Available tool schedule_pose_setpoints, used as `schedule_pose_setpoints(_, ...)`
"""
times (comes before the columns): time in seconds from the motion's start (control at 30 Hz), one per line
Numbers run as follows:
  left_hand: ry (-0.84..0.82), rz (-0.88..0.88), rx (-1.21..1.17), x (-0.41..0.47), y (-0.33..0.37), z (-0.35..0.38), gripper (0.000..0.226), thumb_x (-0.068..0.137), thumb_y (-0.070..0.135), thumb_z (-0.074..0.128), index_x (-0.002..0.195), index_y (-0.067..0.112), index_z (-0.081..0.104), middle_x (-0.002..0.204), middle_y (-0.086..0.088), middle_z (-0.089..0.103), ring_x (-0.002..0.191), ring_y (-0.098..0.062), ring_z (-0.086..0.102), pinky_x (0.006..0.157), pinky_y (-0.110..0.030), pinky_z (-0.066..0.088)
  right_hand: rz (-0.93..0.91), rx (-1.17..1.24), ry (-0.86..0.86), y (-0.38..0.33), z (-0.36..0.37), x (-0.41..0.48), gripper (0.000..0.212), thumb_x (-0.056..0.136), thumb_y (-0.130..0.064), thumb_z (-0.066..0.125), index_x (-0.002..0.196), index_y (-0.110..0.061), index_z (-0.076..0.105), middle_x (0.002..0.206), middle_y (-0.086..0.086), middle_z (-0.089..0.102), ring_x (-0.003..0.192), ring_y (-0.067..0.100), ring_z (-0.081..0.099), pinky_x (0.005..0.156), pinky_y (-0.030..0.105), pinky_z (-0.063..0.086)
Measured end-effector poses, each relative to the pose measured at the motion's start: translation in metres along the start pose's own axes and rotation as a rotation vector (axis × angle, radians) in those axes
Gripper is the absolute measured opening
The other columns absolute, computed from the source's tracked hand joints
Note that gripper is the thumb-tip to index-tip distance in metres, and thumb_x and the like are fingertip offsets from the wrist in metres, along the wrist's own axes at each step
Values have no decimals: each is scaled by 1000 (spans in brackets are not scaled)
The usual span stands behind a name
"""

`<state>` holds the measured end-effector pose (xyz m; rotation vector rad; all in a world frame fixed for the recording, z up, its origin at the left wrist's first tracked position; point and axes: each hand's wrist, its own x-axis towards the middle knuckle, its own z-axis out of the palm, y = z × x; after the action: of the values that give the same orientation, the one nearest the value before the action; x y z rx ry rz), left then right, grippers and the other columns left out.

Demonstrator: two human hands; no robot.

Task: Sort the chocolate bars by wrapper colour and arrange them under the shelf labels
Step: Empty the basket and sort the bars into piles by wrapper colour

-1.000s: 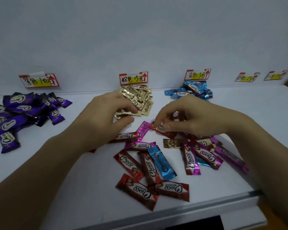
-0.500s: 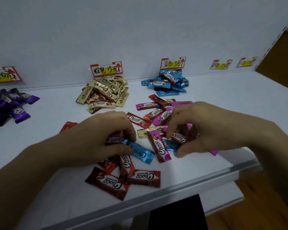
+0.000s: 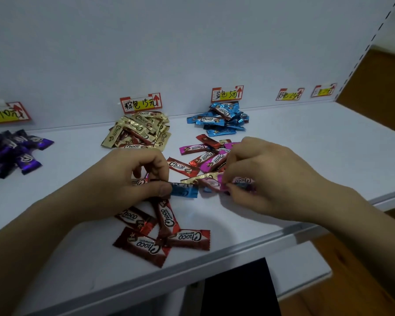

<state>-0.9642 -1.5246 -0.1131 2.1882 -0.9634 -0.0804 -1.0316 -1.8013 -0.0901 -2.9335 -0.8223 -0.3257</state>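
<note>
Bare shelf (image 3: 317, 137) surface lay open at centre right and lower left of the frame. The middle was blocked by mixed bars (image 3: 183, 166). The back edge was taken by the purple pile (image 3: 14, 149), gold pile (image 3: 137, 131) and blue pile (image 3: 219, 120).

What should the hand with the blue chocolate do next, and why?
Probably carry the blue bar to the blue pile under its label: the left hand pinches it, far from the other blue ones; the right hand grips a pink bar.

"Choco" is printed on the dark red foil-wrapped bar (image 3: 144, 246). The leftmost red-edged paper label (image 3: 7, 112) reads "10元", the second label (image 3: 140, 103) "15元", and the third label (image 3: 227, 93) "5元".
</note>
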Motion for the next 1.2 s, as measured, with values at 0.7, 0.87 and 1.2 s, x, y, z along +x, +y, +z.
schedule_pose_setpoints(0.7, 376, -181, 311, 160, -4, 28, 5, 89, 17, 71, 88, 22, 71, 79, 8, 69, 71, -8, 65, 73, -34, 57, 729, 698, 384, 136, 16, 96, 8, 90, -21, 76, 91, -14, 72, 80, 5, 75, 60, 9, 70, 56, 23, 57)
schedule_pose_setpoints(0.87, 386, -137, 445, 177, -17, 48, 8, 87, 17, 72, 91, 23, 73, 83, 8, 67, 75, -10, 61, 73, -33, 55, 721, 584, 438, 153, 40, 114, 5, 89, -18, 77, 85, -18, 73, 77, -2, 71, 67, 7, 69, 65, 22, 59)
schedule_pose_setpoints(1.2, 377, -48, 528, 158, -21, 46, 12, 93, 34, 67, 101, 27, 72, 92, 10, 62, 79, -8, 58, 72, -27, 44, 603, 452, 411, 143, 30, 95, 12, 93, -35, 69, 94, -23, 71, 81, -7, 66, 71, 5, 60, 57, 19, 41)
